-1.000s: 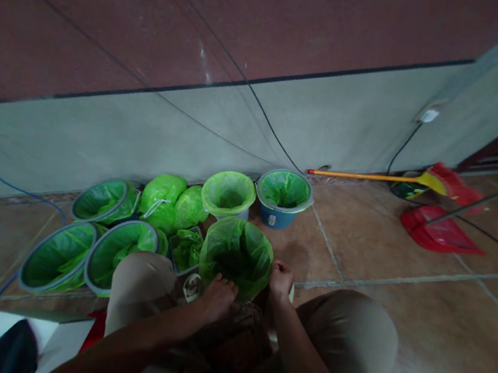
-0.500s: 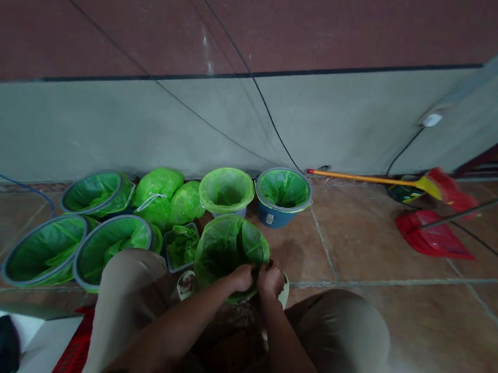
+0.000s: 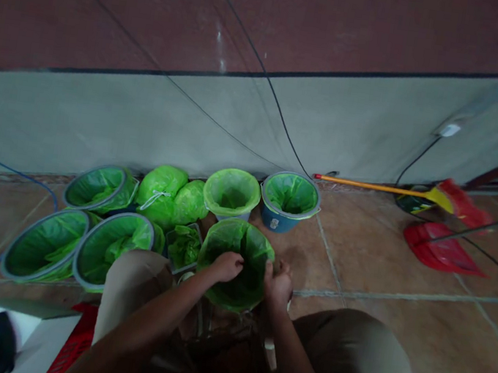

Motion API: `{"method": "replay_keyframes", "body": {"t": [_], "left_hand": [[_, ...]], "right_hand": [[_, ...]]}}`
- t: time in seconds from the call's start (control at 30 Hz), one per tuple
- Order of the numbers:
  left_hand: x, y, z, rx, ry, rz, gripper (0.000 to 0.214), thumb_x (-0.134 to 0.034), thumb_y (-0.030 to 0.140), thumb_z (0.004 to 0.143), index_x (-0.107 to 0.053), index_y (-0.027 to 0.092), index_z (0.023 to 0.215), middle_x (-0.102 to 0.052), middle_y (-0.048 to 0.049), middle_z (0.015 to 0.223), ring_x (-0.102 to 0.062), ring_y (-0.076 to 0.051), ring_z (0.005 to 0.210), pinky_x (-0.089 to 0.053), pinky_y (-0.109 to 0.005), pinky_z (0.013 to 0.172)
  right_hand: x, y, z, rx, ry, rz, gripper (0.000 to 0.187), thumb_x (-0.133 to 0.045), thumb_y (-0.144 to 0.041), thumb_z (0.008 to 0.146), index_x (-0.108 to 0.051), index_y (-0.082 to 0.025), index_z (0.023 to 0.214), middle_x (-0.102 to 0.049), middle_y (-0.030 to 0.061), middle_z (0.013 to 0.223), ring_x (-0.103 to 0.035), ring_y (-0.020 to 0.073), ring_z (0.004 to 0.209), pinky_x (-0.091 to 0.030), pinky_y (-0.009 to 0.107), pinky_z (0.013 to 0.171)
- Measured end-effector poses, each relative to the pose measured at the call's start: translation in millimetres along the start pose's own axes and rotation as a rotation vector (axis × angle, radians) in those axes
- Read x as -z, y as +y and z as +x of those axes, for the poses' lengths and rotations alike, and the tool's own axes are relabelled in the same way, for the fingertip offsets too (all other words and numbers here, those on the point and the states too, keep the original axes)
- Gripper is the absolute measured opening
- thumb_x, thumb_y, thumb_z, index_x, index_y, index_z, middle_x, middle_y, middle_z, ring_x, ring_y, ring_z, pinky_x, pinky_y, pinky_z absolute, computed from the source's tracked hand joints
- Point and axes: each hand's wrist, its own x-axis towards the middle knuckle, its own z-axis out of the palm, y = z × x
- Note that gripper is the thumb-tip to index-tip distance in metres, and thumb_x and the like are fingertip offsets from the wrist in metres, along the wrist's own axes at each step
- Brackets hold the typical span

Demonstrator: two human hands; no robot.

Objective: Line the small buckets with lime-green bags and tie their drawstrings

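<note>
A bin lined with a green plastic bag (image 3: 240, 250) stands on the floor between my knees. My left hand (image 3: 227, 266) reaches over its near rim into the bag's mouth, fingers curled on the green liner. My right hand (image 3: 278, 283) is closed on the liner at the bin's right rim. Both forearms come up from the bottom of the view.
Several more green-lined bins (image 3: 110, 247) and two tied green bags (image 3: 160, 189) crowd the wall to the left and behind. A blue bucket (image 3: 289, 201) stands beyond. A yellow-handled broom (image 3: 378, 187) and red dustpan (image 3: 441, 253) lie right. A red crate (image 3: 71, 350) sits lower left.
My left hand moved from the bin's near rim up into the bag's mouth. My right hand stayed at the right rim. The view shifted slightly.
</note>
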Motion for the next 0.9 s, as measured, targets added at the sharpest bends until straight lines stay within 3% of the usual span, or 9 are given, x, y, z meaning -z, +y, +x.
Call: {"method": "replay_keyframes", "body": {"t": [0.1,0.2,0.3,0.4,0.53,0.67,0.9], "left_hand": [[45.8,-9,4,0.044,0.200,0.069,0.032,-0.049,0.021,0.090,-0.073,0.018,0.111,-0.073,-0.0075,0.114,-0.065,-0.021,0.107,-0.046,-0.032,0.101],[86.0,-17,19,0.164,0.419,0.163,0.033,-0.045,0.026,0.096,-0.070,0.018,0.115,-0.072,-0.0083,0.115,-0.066,-0.020,0.107,-0.047,-0.030,0.099],[107.1,-28,40,0.228,0.390,0.215,0.036,-0.036,0.027,0.101,-0.068,0.016,0.115,-0.072,-0.0087,0.115,-0.066,-0.018,0.106,-0.048,-0.027,0.096],[105.1,-41,57,0.239,0.286,0.220,0.037,-0.034,0.027,0.102,-0.068,0.014,0.111,-0.071,-0.0094,0.114,-0.066,-0.017,0.105,-0.047,-0.025,0.093],[87.3,-57,67,0.218,0.201,0.198,0.036,-0.040,0.033,0.101,-0.071,0.016,0.105,-0.073,-0.0084,0.107,-0.067,-0.018,0.100,-0.049,-0.025,0.088],[82.1,-63,64,0.186,0.186,0.244,0.037,-0.043,0.039,0.098,-0.073,0.016,0.098,-0.074,-0.0094,0.102,-0.067,-0.022,0.101,-0.049,-0.029,0.089],[82.5,-71,42,0.005,0.206,0.392,0.026,-0.055,0.031,0.092,-0.066,0.017,0.111,-0.071,-0.0103,0.110,-0.066,-0.025,0.106,-0.049,-0.033,0.092]], "right_hand": [[3,-9,19,0.046,0.043,0.019,0.052,-0.032,-0.041,0.097,-0.064,-0.005,0.117,-0.067,0.0220,0.113,-0.064,0.0287,0.102,-0.046,0.036,0.088],[3,-27,48,0.083,-0.030,-0.107,0.047,-0.031,-0.031,0.098,-0.069,-0.006,0.110,-0.069,0.0221,0.107,-0.064,0.0288,0.105,-0.045,0.036,0.090],[-4,-42,71,0.131,-0.122,-0.211,0.047,-0.031,-0.030,0.100,-0.069,-0.007,0.113,-0.070,0.0212,0.110,-0.065,0.0282,0.104,-0.045,0.035,0.089],[-14,-46,81,0.186,-0.200,-0.251,0.047,-0.030,-0.031,0.101,-0.069,-0.010,0.115,-0.072,0.0176,0.109,-0.067,0.0254,0.100,-0.046,0.032,0.087],[-23,-38,79,0.216,-0.227,-0.254,0.049,-0.027,-0.031,0.102,-0.070,-0.010,0.116,-0.074,0.0148,0.102,-0.069,0.0212,0.092,-0.047,0.026,0.080],[-24,-34,76,0.269,-0.269,-0.273,0.044,-0.032,-0.029,0.101,-0.070,-0.013,0.118,-0.075,0.0123,0.103,-0.069,0.0197,0.091,-0.047,0.024,0.079],[-24,-30,68,0.235,-0.214,-0.330,0.042,-0.038,-0.024,0.097,-0.066,-0.015,0.127,-0.075,0.0120,0.096,-0.069,0.0210,0.085,-0.047,0.025,0.074]]}}
